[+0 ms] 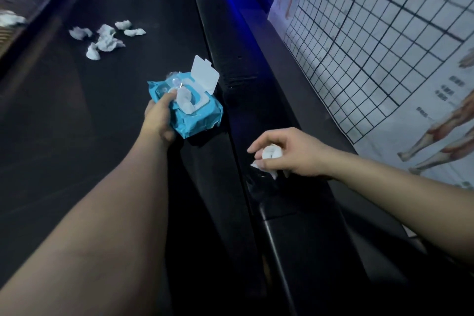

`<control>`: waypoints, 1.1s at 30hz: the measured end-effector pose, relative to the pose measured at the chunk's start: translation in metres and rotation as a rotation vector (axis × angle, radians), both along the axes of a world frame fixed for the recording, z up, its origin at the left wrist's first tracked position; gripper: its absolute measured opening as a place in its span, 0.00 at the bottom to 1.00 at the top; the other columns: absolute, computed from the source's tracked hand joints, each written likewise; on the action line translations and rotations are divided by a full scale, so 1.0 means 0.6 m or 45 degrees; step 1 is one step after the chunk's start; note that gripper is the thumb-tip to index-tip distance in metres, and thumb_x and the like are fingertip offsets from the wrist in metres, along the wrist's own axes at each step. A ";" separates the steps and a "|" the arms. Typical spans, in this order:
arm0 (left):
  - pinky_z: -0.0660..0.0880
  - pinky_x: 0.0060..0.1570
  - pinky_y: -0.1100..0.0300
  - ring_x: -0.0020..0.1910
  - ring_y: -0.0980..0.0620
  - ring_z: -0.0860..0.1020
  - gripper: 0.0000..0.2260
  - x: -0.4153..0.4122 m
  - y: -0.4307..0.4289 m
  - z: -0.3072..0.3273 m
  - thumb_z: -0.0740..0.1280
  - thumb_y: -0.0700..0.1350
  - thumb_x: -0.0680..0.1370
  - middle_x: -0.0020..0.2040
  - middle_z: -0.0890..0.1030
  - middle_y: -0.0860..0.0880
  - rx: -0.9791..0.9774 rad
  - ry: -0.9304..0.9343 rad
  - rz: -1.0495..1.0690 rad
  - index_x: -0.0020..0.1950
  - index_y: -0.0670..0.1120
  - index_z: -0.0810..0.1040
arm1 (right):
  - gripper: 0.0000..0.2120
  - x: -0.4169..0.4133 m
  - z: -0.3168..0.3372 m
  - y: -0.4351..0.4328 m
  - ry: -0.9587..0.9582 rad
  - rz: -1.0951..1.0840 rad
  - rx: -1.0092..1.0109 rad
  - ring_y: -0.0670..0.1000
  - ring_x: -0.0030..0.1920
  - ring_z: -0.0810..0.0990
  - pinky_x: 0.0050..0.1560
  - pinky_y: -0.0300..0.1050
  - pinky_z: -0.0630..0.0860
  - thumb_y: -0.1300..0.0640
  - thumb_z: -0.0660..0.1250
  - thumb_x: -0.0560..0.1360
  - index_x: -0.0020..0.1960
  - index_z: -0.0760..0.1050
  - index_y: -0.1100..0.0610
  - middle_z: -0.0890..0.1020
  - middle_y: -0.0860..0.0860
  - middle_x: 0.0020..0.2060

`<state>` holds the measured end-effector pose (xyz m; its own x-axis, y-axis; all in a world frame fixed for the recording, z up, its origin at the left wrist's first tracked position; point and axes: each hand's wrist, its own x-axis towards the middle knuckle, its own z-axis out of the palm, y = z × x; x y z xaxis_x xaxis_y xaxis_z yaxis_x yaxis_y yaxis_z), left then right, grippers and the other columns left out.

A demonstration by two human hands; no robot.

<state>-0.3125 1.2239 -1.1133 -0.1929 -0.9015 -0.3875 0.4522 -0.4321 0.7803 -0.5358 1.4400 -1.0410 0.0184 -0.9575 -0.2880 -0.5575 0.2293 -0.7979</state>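
Right grip pinches crumpled wipe on side rail; left grip clutches open wipe pack; used wipes litter belt's far left, so wiping looks roughly midway.

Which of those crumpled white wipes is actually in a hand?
The wipe gripped by the right hand; the others lie loose on the black belt.

The right hand hides most of its wipe (probably crumpled), and print on the wall chart is unreadable.

Wipes pack blue, lid white; poster black-gridded.
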 end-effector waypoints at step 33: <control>0.85 0.36 0.49 0.42 0.41 0.88 0.12 0.288 -0.046 0.066 0.74 0.39 0.81 0.53 0.87 0.36 0.015 -0.230 0.129 0.63 0.37 0.81 | 0.10 0.261 0.029 -0.275 -0.378 -0.344 -0.061 0.41 0.40 0.84 0.41 0.39 0.77 0.58 0.69 0.76 0.54 0.83 0.47 0.86 0.52 0.50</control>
<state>-0.1399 1.1962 -1.0738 -0.0281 -0.9080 -0.4181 0.3471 -0.4011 0.8477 -0.3791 1.2750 -1.0238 -0.1601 -0.9515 -0.2626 -0.2260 0.2943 -0.9286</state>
